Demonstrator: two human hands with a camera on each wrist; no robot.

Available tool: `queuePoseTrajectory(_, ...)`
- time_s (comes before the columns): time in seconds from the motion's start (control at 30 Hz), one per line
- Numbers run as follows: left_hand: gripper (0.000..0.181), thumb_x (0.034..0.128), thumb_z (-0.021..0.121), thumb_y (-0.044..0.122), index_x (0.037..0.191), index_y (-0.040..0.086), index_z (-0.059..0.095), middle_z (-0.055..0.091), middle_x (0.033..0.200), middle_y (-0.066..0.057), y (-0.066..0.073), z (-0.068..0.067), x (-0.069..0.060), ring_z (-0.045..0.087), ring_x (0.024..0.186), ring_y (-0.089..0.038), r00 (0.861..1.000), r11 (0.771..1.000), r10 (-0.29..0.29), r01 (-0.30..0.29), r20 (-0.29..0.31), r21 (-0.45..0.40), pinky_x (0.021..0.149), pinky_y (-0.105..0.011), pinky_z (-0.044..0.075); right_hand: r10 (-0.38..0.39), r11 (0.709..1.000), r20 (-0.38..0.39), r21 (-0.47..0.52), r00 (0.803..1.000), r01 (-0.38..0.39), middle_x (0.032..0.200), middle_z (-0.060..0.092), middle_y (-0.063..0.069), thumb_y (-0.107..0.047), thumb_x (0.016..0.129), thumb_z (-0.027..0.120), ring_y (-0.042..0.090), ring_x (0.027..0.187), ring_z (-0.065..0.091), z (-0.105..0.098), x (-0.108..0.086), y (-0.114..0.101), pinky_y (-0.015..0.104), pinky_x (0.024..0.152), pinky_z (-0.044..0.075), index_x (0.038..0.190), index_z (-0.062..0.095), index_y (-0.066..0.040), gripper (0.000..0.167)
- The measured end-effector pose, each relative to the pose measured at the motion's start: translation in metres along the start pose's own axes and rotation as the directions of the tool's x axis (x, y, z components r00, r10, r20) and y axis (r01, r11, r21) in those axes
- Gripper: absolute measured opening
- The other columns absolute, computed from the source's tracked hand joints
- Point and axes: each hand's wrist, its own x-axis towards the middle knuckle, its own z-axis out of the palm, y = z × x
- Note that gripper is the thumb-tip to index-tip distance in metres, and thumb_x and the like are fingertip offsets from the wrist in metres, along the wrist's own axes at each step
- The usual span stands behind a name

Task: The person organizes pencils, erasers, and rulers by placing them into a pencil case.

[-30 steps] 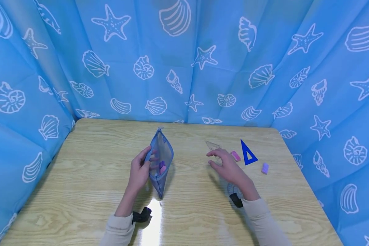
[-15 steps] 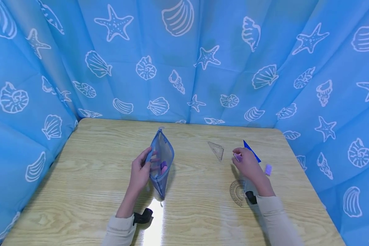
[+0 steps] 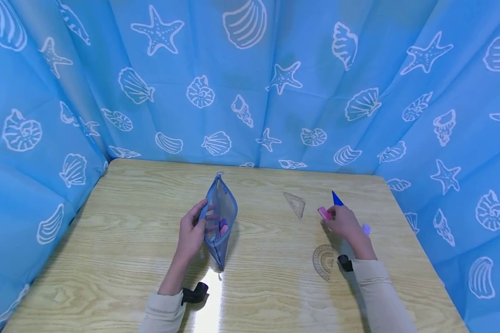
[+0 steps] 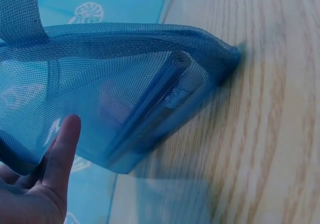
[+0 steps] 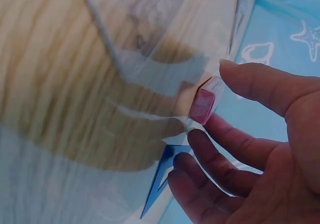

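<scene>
My left hand (image 3: 192, 233) grips one side of the open rim of a blue mesh pencil pouch (image 3: 227, 203). The fingers show through the mesh, and in the left wrist view one finger (image 4: 64, 149) lies along it. Inside the pouch are small pink and purple items (image 3: 223, 227), plus a long dark shape blurred by the mesh. My right hand (image 3: 347, 226) pinches a pink eraser (image 5: 204, 104) between thumb and forefinger, low at the table. Its other fingers curl over a blue set square (image 3: 336, 198), hiding part of it.
A clear set square (image 3: 296, 205) lies left of the eraser. Nearer the front is a clear protractor (image 3: 322, 262). A purple eraser (image 3: 366, 229) lies partly behind my right hand. Blue shell-print curtains (image 3: 250, 83) surround the wooden table (image 3: 141, 199).
My right hand has moved right from beside the clear set square to the pink eraser and taken hold of it. The left hand and pouch stay in place.
</scene>
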Motion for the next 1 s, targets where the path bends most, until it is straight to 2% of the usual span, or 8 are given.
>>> queuePoseTrajectory(0.17, 0.059, 0.0935, 0.032, -0.012, 0.152, -0.005, 0.039, 0.055, 0.141, -0.028, -0.002, -0.001, -0.001, 0.061, 0.119, -0.047, 1.0, 1.0, 0.0, 0.001, 0.011, -0.012, 0.092, -0.043, 0.063, 0.019, 1.0, -0.004, 0.017, 1.0, -0.019, 0.102, 0.066, 0.026, -0.017, 0.09, 0.074, 0.034, 0.088, 0.061, 0.003, -0.001, 0.001, 0.045, 0.074, 0.058, 0.115, 0.061, 0.014, 0.042)
queuePoseTrajectory(0.4, 0.058, 0.0947, 0.033, -0.011, 0.152, -0.004, 0.039, 0.056, 0.14, -0.026, -0.001, 0.001, 0.001, 0.062, 0.118, -0.046, 1.0, 1.0, 0.0, -0.001, 0.019, 0.01, 0.091, -0.042, 0.064, 0.014, 1.0, -0.02, 0.007, 1.0, -0.014, 0.1, 0.065, 0.023, -0.017, 0.09, 0.075, 0.033, 0.089, 0.059, 0.005, 0.003, 0.004, 0.047, 0.078, 0.056, 0.112, 0.064, 0.012, 0.037)
queuePoseTrajectory(0.6, 0.058, 0.0947, 0.032, -0.011, 0.152, -0.004, 0.04, 0.056, 0.141, -0.026, -0.001, 0.001, 0.002, 0.062, 0.118, -0.046, 1.0, 1.0, -0.013, 0.012, 0.027, 0.013, 0.09, -0.04, 0.064, 0.009, 0.999, 0.007, 0.032, 1.0, -0.01, 0.098, 0.066, 0.021, -0.013, 0.091, 0.074, 0.03, 0.087, 0.06, 0.006, 0.007, 0.003, 0.042, 0.074, 0.056, 0.109, 0.066, 0.009, 0.03)
queuePoseTrajectory(0.77, 0.058, 0.0948, 0.033, -0.011, 0.152, -0.004, 0.04, 0.056, 0.14, -0.025, -0.001, 0.002, 0.004, 0.062, 0.117, -0.046, 1.0, 1.0, -0.01, 0.01, 0.025, 0.004, 0.089, -0.039, 0.065, -0.008, 0.999, -0.008, 0.031, 1.0, 0.008, 0.093, 0.065, 0.016, -0.014, 0.093, 0.071, 0.027, 0.084, 0.058, 0.005, 0.007, -0.002, 0.038, 0.07, 0.054, 0.108, 0.067, 0.007, 0.027)
queuePoseTrajectory(0.87, 0.058, 0.095, 0.033, -0.012, 0.152, -0.004, 0.04, 0.056, 0.14, -0.026, 0.0, 0.003, 0.005, 0.062, 0.117, -0.047, 1.0, 1.0, -0.002, 0.002, 0.03, -0.009, 0.089, -0.04, 0.065, -0.009, 0.999, -0.02, 0.043, 1.0, 0.01, 0.096, 0.066, 0.018, -0.015, 0.094, 0.069, 0.029, 0.087, 0.059, 0.004, 0.006, -0.004, 0.042, 0.073, 0.055, 0.109, 0.066, 0.007, 0.027)
queuePoseTrajectory(1.0, 0.058, 0.0947, 0.033, -0.013, 0.152, -0.005, 0.039, 0.056, 0.14, -0.027, 0.002, 0.004, 0.004, 0.062, 0.117, -0.048, 0.999, 1.0, -0.003, 0.004, 0.037, -0.011, 0.09, -0.041, 0.064, -0.012, 0.997, -0.054, 0.078, 0.998, 0.016, 0.105, 0.066, 0.023, -0.02, 0.096, 0.067, 0.036, 0.098, 0.062, 0.003, 0.005, -0.007, 0.051, 0.084, 0.057, 0.11, 0.063, 0.007, 0.031)
